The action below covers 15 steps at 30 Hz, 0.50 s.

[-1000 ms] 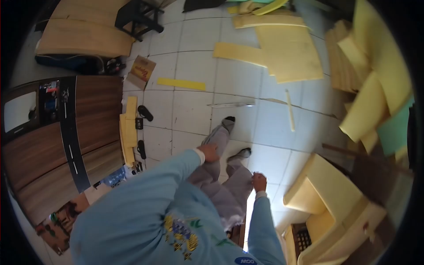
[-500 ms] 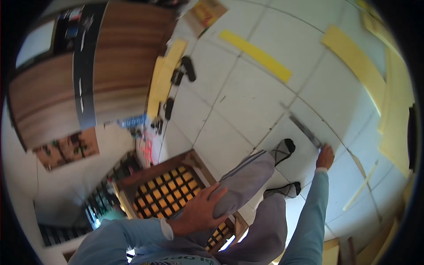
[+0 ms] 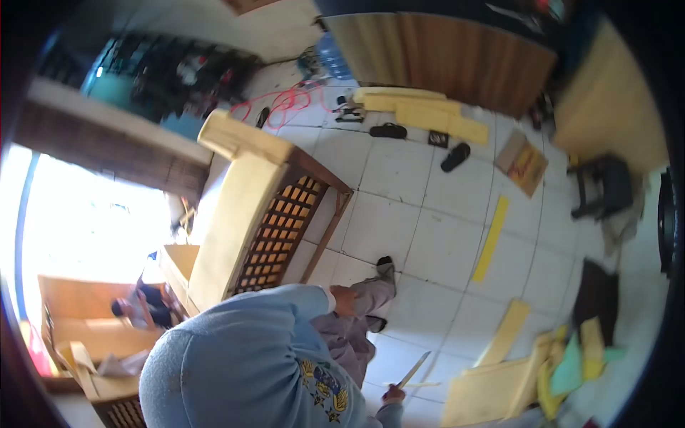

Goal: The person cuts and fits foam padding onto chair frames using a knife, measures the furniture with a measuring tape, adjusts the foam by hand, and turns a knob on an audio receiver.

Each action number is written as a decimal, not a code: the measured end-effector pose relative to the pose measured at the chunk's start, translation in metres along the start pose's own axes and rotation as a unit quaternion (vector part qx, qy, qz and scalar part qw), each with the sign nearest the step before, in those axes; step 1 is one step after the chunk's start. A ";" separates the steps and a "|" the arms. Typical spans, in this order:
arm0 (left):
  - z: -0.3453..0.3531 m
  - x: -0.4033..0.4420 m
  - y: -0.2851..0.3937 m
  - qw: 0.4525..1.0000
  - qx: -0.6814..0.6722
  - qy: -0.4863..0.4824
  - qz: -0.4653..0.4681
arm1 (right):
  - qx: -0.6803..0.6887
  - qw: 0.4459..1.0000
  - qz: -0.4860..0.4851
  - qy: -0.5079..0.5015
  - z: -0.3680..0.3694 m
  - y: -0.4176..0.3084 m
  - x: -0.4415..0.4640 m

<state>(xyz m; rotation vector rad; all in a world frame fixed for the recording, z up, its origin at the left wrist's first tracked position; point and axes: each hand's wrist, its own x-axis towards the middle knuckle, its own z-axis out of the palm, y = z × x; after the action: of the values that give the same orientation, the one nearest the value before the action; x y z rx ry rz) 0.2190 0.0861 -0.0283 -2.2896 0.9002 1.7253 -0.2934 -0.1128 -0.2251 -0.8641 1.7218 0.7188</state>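
My right hand (image 3: 392,394) is closed around the handle of a long knife (image 3: 414,369), low in the view over the tiled floor. Its blade slants up and to the right. Under the blade a thin pale strip (image 3: 427,384) lies on the tiles. My left hand (image 3: 344,301) rests on my trouser leg near the knee; its fingers appear to lie flat and are small in view. Beside that arm stands a chair frame with a dark webbing lattice (image 3: 282,232) and cream foam padding (image 3: 239,221).
A yellow strip (image 3: 491,239) lies on the floor. Foam pieces (image 3: 492,392) are piled at lower right. Sandals (image 3: 455,157), a cardboard box (image 3: 523,162) and a black stool (image 3: 605,187) stand farther off. Another person (image 3: 143,307) sits on a couch at left.
My view has swung to the left, bringing the padded chair, the couch and another person into sight. The knife has lifted from the floor, still in my right hand.
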 end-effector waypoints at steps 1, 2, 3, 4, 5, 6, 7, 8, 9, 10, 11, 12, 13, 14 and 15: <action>-0.029 -0.022 -0.010 0.999 -0.046 -0.002 -0.018 | 0.002 1.000 0.021 0.004 -0.021 -0.011 -0.057; -0.059 -0.044 -0.020 0.995 -0.093 -0.001 -0.037 | -0.018 0.999 0.035 0.015 -0.041 -0.014 -0.064; -0.080 -0.065 -0.032 0.973 -0.201 0.067 -0.086 | -0.038 0.998 0.050 0.025 -0.062 -0.006 -0.055; -0.081 -0.058 -0.061 0.951 -0.241 0.178 -0.072 | -0.081 0.996 0.037 0.032 -0.076 -0.029 -0.060; -0.078 -0.052 -0.086 0.916 -0.277 0.283 -0.066 | -0.132 0.991 -0.001 0.025 -0.081 -0.070 -0.067; -0.096 -0.072 -0.094 0.886 -0.245 0.380 -0.107 | -0.192 0.980 -0.049 0.022 -0.084 -0.113 -0.079; -0.120 -0.095 -0.111 0.845 -0.202 0.470 -0.155 | -0.256 0.961 -0.102 0.013 -0.078 -0.161 -0.089; -0.135 -0.111 -0.132 0.809 -0.240 0.499 -0.197 | -0.324 0.932 -0.162 0.008 -0.075 -0.206 -0.099; -0.145 -0.121 -0.148 0.772 -0.279 0.520 -0.236 | -0.397 0.891 -0.221 0.005 -0.076 -0.249 -0.104; -0.149 -0.126 -0.164 0.726 -0.306 0.549 -0.279 | -0.475 0.834 -0.282 0.003 -0.081 -0.287 -0.101; -0.149 -0.127 -0.179 0.679 -0.329 0.572 -0.323 | -0.552 0.755 -0.353 0.000 -0.085 -0.328 -0.097; -0.145 -0.128 -0.193 0.675 -0.356 0.562 -0.321 | -0.637 0.628 -0.447 -0.011 -0.092 -0.370 -0.081; -0.143 -0.134 -0.193 0.685 -0.347 0.554 -0.321 | -0.695 0.474 -0.541 -0.007 -0.094 -0.416 -0.082; -0.144 -0.142 -0.189 0.697 -0.339 0.546 -0.319 | -0.719 0.286 -0.634 0.004 -0.091 -0.463 -0.088; -0.145 -0.145 -0.183 0.708 -0.331 0.538 -0.316 | -0.715 0.273 -0.643 0.022 -0.067 -0.515 -0.121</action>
<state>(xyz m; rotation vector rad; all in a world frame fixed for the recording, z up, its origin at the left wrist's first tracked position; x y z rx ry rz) 0.4131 0.2245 0.1092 -3.4397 -0.6473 0.2661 0.1212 -0.4305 -0.1199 -2.8310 -0.7200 0.7716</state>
